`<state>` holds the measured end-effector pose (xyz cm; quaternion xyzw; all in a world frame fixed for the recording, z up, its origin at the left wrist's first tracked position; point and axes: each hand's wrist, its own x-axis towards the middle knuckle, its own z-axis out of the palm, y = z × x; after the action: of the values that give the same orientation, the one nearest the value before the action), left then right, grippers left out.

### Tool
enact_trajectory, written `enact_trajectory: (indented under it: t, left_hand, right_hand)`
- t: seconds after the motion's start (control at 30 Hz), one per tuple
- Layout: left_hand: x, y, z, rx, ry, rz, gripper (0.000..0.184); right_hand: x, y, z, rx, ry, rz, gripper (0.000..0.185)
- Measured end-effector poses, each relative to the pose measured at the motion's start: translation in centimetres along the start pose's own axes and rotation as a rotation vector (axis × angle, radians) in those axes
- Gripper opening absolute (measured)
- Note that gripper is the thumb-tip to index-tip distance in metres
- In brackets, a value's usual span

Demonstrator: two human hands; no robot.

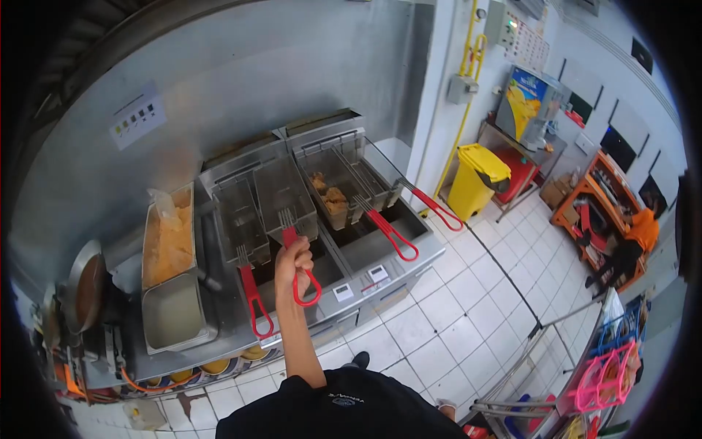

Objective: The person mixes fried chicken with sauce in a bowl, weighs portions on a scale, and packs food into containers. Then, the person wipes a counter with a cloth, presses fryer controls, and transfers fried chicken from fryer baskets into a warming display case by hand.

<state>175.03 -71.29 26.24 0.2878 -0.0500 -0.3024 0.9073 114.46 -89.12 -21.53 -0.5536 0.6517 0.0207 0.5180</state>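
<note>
My left hand [294, 265] is closed around the red handle of a wire fryer basket [284, 196], which appears to hold nothing. That basket is at the left bay of the steel deep fryer [353, 282]; whether it hangs or is lifted, I cannot tell. Just left of it sits another fryer basket [240, 219], its red handle pointing toward me. In the right bay, pieces of fried chicken [335, 200] lie in a basket, with one more red-handled basket beside it. A small skin-coloured patch at my shirt's right edge may be my right hand [446, 411]; no fingers can be made out.
Left of the fryer are a steel pan of orange-coloured food [168, 245], a pan of pale liquid [174, 316] and a round sieve-like pan [86, 287]. A yellow bin [474, 181] stands on the tiled floor. A person in orange [642, 238] is by shelves at far right.
</note>
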Motion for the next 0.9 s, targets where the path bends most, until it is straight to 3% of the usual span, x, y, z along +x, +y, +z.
enact_trajectory:
  t: [0.23, 0.37, 0.43, 0.53, 0.63, 0.73, 0.83, 0.87, 0.9]
  left_hand:
    - [1.6, -0.5, -0.1, 0.124, 0.119, 0.0, 0.012]
    - [1.6, -0.1, -0.3, 0.146, 0.156, 0.012, 0.012]
    - [2.2, 0.2, -0.8, 0.16, 0.16, 0.014, 0.012]
    - [2.9, -0.4, -0.3, 0.141, 0.182, 0.017, 0.009]
    - [3.2, -1.9, -0.4, 0.149, 0.231, -0.022, 0.014]
    - [3.1, -3.4, -2.2, 0.166, 0.214, -0.018, 0.011]
    - [2.9, -5.3, -5.0, -0.069, 0.099, -0.066, 0.019]
    - [2.9, -6.3, -5.8, -0.197, 0.029, -0.077, 0.024]
    - [2.8, -7.3, -6.7, -0.327, -0.041, -0.108, 0.03]
  right_hand:
    - [-0.8, -11.4, 0.2, -0.336, -0.084, -0.088, 0.027]
    - [0.9, -13.0, 1.1, 0.079, -0.13, 0.028, 0.018]
    - [1.6, -11.8, 0.5, -0.036, -0.173, -0.198, 0.019]
    - [2.0, -12.6, 0.9, 0.018, -0.145, -0.092, 0.018]
    - [1.5, -13.5, 1.5, 0.269, -0.081, 0.169, 0.019]
    - [1.4, -12.5, 1.6, 0.207, -0.082, 0.141, 0.021]
    - [-0.7, -12.4, 2.1, 0.321, -0.055, 0.186, 0.023]
    - [-1.3, -11.9, 2.0, 0.384, -0.053, 0.18, 0.024]
    - [-0.7, -9.5, 1.7, -0.006, -0.13, -0.137, 0.022]
